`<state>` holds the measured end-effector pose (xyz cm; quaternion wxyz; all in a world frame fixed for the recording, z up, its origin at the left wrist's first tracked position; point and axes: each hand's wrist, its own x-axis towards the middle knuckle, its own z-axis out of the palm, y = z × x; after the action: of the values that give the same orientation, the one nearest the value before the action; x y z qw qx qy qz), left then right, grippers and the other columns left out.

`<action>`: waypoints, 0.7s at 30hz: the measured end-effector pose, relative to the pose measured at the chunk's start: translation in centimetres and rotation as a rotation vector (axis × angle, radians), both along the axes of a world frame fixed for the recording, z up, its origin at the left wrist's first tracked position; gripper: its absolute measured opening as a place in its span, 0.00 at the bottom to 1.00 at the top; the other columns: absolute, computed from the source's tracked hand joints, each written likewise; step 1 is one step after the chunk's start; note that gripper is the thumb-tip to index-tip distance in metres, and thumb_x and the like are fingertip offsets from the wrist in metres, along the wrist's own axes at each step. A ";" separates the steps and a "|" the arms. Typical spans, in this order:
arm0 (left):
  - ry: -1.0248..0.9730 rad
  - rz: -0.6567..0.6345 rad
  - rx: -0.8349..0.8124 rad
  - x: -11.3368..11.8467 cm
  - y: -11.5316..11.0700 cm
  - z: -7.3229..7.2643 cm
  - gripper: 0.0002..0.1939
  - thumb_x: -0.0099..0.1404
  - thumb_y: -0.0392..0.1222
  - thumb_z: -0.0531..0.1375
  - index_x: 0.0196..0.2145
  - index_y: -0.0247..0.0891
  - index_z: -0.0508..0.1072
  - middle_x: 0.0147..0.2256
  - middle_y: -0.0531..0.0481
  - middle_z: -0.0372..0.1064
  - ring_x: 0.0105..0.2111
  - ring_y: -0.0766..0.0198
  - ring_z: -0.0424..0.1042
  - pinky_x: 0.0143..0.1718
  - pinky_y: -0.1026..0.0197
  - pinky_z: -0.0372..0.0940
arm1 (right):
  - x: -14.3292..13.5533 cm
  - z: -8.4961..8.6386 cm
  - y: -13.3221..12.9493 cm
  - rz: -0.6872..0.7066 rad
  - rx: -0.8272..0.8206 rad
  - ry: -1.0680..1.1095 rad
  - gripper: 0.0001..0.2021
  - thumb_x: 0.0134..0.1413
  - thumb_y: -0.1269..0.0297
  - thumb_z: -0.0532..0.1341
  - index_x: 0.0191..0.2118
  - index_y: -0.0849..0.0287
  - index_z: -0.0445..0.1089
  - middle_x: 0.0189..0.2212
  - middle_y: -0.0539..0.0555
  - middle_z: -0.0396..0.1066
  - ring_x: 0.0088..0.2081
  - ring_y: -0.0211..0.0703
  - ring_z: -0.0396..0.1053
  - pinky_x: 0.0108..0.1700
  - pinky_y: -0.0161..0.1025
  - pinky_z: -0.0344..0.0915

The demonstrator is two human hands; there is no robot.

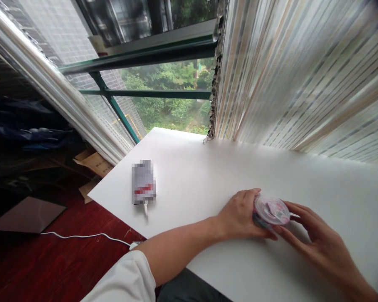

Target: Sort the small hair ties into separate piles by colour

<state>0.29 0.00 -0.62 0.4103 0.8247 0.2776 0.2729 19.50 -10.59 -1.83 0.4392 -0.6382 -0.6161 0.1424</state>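
A small round container (271,210) with a clear, see-through lid stands on the white table (192,167), toward its right side. Pink and white bits show through the lid, but I cannot make out what they are. My left hand (242,214) wraps round the container's left side, fingers behind it and thumb in front. From the right, my right hand (315,235) curves about the same container, its fingertips and thumb at the edge of the lid. The container's lower part is mostly hidden by my left hand.
A blurred-out phone-like device (144,182) with a white cable (146,212) lies on the table's left. Striped curtains (271,75) hang along the far edge. Beyond are a window and green railing (157,94). A cardboard box (96,161) and dark flat panel (27,214) are lower left.
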 end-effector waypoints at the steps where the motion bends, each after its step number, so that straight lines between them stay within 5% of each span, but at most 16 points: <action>1: -0.008 0.004 -0.002 0.0 0.1 0.0 0.56 0.41 0.55 0.76 0.63 0.33 0.61 0.57 0.34 0.68 0.58 0.44 0.68 0.62 0.44 0.64 | 0.0 0.0 0.0 0.019 -0.015 -0.001 0.27 0.54 0.47 0.67 0.58 0.50 0.71 0.53 0.58 0.72 0.44 0.56 0.76 0.48 0.53 0.75; 7: -0.098 -0.033 0.120 -0.4 0.1 1.1 0.46 0.46 0.53 0.73 0.60 0.36 0.64 0.53 0.38 0.66 0.55 0.49 0.67 0.60 0.47 0.65 | -0.8 1.3 0.0 0.055 0.052 -0.019 0.29 0.59 0.54 0.66 0.64 0.51 0.63 0.51 0.59 0.69 0.45 0.50 0.73 0.44 0.46 0.74; 12: -0.082 -0.079 0.183 -0.5 0.2 1.8 0.43 0.50 0.43 0.70 0.62 0.37 0.61 0.53 0.38 0.60 0.53 0.51 0.66 0.57 0.47 0.68 | -2.4 3.8 0.2 0.022 -0.019 -0.110 0.33 0.61 0.48 0.63 0.66 0.58 0.59 0.47 0.60 0.68 0.38 0.45 0.71 0.34 0.40 0.72; 16: -0.081 -0.053 0.267 -0.3 -0.1 1.6 0.43 0.48 0.37 0.67 0.62 0.38 0.60 0.53 0.37 0.59 0.53 0.49 0.67 0.53 0.45 0.71 | -3.9 6.1 0.7 -0.119 -0.184 -0.422 0.28 0.66 0.43 0.54 0.56 0.63 0.66 0.40 0.59 0.71 0.31 0.46 0.71 0.32 0.41 0.64; 21: -0.058 -0.046 0.317 -0.5 -0.1 1.8 0.47 0.48 0.38 0.67 0.64 0.38 0.57 0.58 0.35 0.64 0.58 0.45 0.66 0.60 0.41 0.66 | -5.4 7.6 2.3 -0.218 -0.303 -0.603 0.23 0.69 0.44 0.48 0.39 0.60 0.68 0.32 0.57 0.73 0.26 0.43 0.68 0.28 0.38 0.49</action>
<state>-0.22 -0.05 1.22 0.2890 0.8769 0.2003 0.3276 14.12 -8.28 5.77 0.1505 -0.7714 -0.6183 -0.0106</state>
